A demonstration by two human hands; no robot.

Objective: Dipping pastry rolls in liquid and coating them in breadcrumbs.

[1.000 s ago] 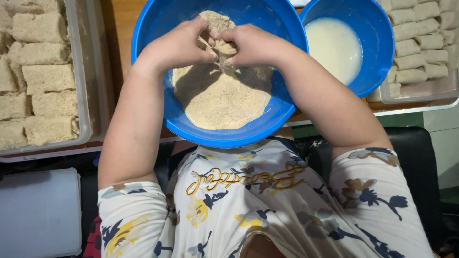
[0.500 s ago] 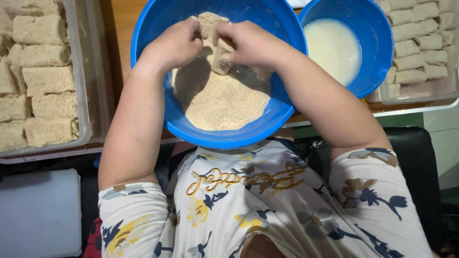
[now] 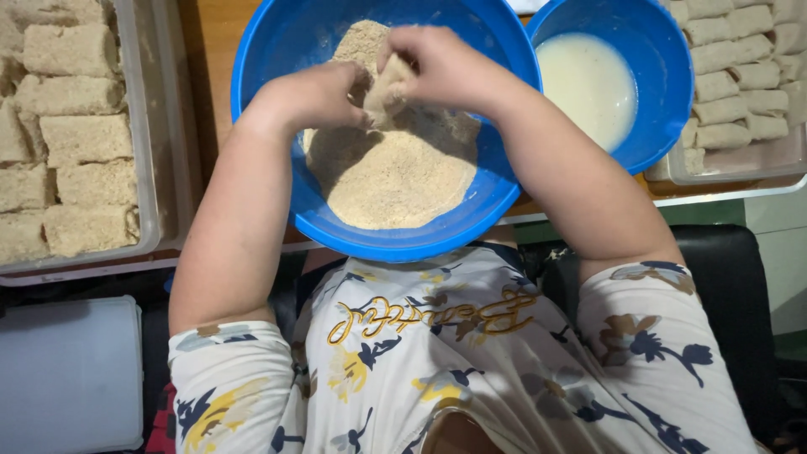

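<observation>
Breadcrumbs point(image 3: 395, 181) filled the big blue bowl point(image 3: 277, 50) on the bench point(image 3: 214, 34), with a tray of coated rolls point(image 3: 71, 139) to the left and a smaller bowl of white batter point(image 3: 588, 84) to the right. Both hands had risen slightly since a moment earlier; the left hand point(image 3: 315, 94) and right hand point(image 3: 441, 67) closed their grip on one crumbed roll point(image 3: 385, 94) above the crumbs, pressing the coating on.

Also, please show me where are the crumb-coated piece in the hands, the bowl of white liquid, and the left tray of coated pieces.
crumb-coated piece point(image 3: 385, 94), head view, its crumbed side
bowl of white liquid point(image 3: 656, 50), head view, blue inner wall
left tray point(image 3: 145, 126), head view, its right wall
</observation>
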